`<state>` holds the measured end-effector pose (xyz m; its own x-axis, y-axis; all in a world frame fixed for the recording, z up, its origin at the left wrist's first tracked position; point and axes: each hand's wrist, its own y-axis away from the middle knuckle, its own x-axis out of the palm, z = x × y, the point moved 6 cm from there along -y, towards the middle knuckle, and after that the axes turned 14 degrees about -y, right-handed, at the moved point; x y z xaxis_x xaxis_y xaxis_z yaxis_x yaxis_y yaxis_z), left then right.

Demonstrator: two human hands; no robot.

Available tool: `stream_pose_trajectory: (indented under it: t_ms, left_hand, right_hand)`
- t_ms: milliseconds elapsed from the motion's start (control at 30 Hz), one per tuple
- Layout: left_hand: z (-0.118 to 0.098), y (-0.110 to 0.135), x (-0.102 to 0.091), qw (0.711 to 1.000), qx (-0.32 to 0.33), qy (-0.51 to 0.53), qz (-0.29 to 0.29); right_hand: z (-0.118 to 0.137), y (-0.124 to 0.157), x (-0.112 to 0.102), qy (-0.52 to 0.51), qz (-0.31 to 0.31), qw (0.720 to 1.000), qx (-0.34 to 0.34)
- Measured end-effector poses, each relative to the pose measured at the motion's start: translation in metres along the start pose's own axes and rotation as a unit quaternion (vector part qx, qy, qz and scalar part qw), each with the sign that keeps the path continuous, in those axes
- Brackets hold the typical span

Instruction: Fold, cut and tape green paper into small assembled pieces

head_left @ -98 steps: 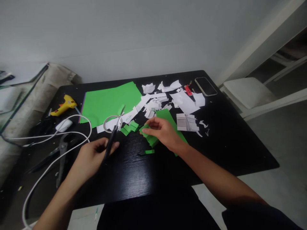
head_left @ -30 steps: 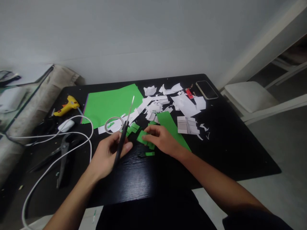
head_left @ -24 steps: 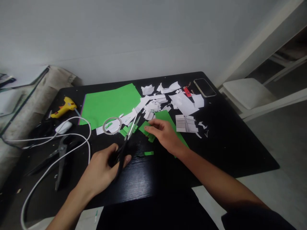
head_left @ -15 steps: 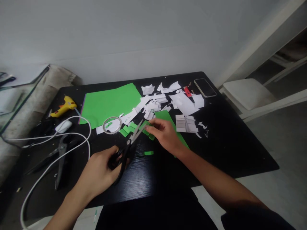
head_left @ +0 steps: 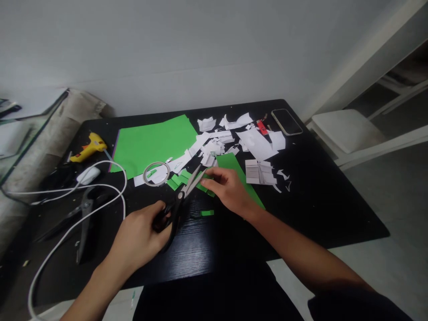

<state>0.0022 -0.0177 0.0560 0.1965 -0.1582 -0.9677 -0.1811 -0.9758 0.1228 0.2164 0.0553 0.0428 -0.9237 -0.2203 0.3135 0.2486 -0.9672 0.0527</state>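
Observation:
My left hand [head_left: 142,234] is wrapped round the black handles of a pair of scissors [head_left: 181,196], whose blades are parted and point away to the right. At the blade tips, my right hand [head_left: 229,189] pinches a small piece of green paper [head_left: 202,186], mostly hidden by the fingers and blades. Folded green paper strips [head_left: 179,179] lie just beyond the scissors. Under my right wrist rests a larger green sheet [head_left: 234,161]. One small green scrap [head_left: 207,213] is on the black table [head_left: 207,249] between my hands.
A large green sheet [head_left: 150,142] lies at the back left, beside white paper scraps [head_left: 214,145] and a tape ring [head_left: 144,174]. A yellow glue gun [head_left: 88,148], pliers [head_left: 86,214] and a white cable [head_left: 72,229] are on the left. A phone [head_left: 286,121] sits at the back right.
The scissors and my left hand have shifted very slightly, with the blades a little nearer my right fingertips. My right hand stays nearly in place, still pinching.

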Motion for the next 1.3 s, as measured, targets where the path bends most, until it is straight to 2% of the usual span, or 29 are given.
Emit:
stream_pose_trajectory:
  t_ms: [600,1300]
  left_hand:
    - [-0.0015,-0.0006,-0.0004,1.000,-0.003,0.009,0.006]
    - [-0.0014,0.0019,0.0036,1.000,0.001,0.007,0.002]
  right_hand:
    - [0.0006,0.0001,0.0009,-0.015,0.000,1.000,0.005]
    - [0.0004,0.0025,0.0016,-0.032,0.000,0.998,0.053]
